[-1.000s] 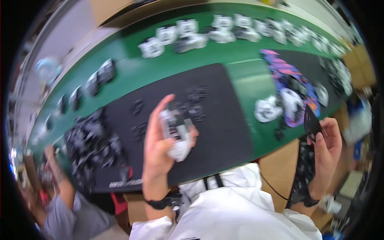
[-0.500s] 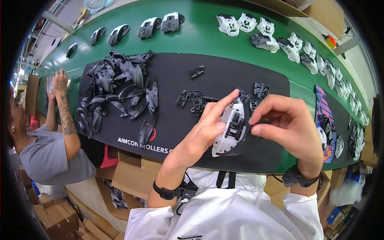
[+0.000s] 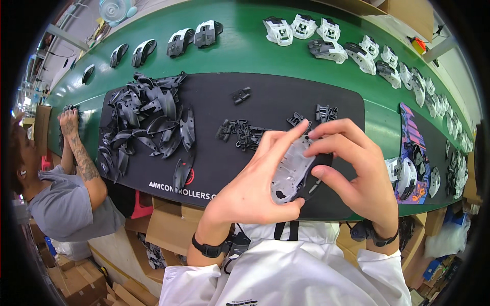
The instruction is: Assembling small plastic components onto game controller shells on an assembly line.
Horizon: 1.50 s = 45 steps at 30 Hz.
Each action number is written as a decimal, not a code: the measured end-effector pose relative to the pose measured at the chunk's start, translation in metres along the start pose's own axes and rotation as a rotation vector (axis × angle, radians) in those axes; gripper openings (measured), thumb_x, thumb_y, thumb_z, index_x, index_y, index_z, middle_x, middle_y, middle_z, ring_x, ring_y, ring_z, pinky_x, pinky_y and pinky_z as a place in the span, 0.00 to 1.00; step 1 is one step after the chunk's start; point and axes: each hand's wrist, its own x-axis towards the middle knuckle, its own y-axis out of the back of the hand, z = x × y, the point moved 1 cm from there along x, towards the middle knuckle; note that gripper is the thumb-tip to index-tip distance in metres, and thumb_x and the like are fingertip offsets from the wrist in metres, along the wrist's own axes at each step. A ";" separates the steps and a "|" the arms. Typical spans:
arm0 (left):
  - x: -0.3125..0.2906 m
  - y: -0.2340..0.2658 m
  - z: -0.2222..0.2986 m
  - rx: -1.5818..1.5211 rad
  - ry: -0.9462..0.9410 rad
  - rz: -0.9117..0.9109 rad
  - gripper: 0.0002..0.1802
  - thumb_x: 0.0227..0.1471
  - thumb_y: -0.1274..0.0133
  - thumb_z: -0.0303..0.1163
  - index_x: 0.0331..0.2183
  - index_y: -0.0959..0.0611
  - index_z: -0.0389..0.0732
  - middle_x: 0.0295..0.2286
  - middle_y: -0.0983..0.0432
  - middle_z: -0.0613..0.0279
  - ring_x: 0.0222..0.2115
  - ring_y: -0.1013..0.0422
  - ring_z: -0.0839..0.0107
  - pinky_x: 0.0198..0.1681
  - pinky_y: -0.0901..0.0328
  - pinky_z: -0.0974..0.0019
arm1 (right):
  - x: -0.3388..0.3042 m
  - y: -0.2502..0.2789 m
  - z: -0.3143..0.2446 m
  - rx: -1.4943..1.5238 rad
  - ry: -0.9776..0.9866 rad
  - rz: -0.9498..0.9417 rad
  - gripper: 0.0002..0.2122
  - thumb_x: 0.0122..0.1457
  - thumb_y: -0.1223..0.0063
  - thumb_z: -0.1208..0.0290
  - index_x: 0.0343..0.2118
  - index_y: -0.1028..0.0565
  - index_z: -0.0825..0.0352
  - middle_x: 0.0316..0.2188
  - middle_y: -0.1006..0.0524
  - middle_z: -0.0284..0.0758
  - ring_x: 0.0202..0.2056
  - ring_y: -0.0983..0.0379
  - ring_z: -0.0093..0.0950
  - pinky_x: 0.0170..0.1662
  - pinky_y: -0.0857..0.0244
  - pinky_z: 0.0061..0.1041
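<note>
I hold a white computer mouse shell (image 3: 292,171), its pale hollow inside turned up, above the black mat (image 3: 286,86). My left hand (image 3: 250,191) is closed round its left side, the thumb at the near end. My right hand (image 3: 357,168) is curled at the opposite edge, with fingertips on the shell and the thumb close to its dark rim. Beyond the shell lie small black plastic button pieces (image 3: 245,135), with another cluster (image 3: 326,113) to the right and a separate pair (image 3: 241,95) farther off. My hands partly cover the shell.
Curved black panels (image 3: 148,117) are heaped at the mat's left. Black-and-white mouse shells (image 3: 181,42) line the green table (image 3: 240,46), with whiter ones (image 3: 278,31) along the right. A colourful mat (image 3: 411,132) holds more shells. Another person (image 3: 76,199) works at the left.
The shell has turned over, so its inside shows instead of the face with black buttons. My left thumb has moved to its near end, and my right fingers have come onto its edge.
</note>
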 end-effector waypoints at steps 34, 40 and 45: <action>-0.001 0.038 0.028 -0.270 -0.177 0.427 0.47 0.52 0.35 0.33 0.63 0.43 0.27 0.54 0.31 0.41 0.57 0.32 0.49 0.60 0.36 0.50 | 0.000 -0.014 0.008 0.515 -0.109 0.238 0.22 0.55 0.38 0.80 0.54 0.26 0.67 0.47 0.26 0.40 0.31 0.20 0.21 0.33 0.26 0.19; 0.012 0.005 0.033 -0.305 -0.228 0.415 0.46 0.53 0.35 0.42 0.61 0.38 0.25 0.55 0.32 0.39 0.56 0.31 0.49 0.59 0.35 0.53 | -0.001 -0.019 -0.002 0.412 -0.031 0.228 0.08 0.55 0.38 0.80 0.39 0.19 0.69 0.33 0.22 0.34 0.27 0.23 0.22 0.26 0.29 0.20; 0.015 -0.008 0.015 -0.339 -0.288 0.491 0.34 0.58 0.42 0.25 0.61 0.36 0.26 0.56 0.32 0.43 0.56 0.31 0.55 0.59 0.35 0.55 | -0.005 -0.018 -0.002 0.439 -0.251 0.158 0.05 0.58 0.40 0.79 0.37 0.21 0.71 0.29 0.25 0.34 0.21 0.25 0.20 0.21 0.32 0.20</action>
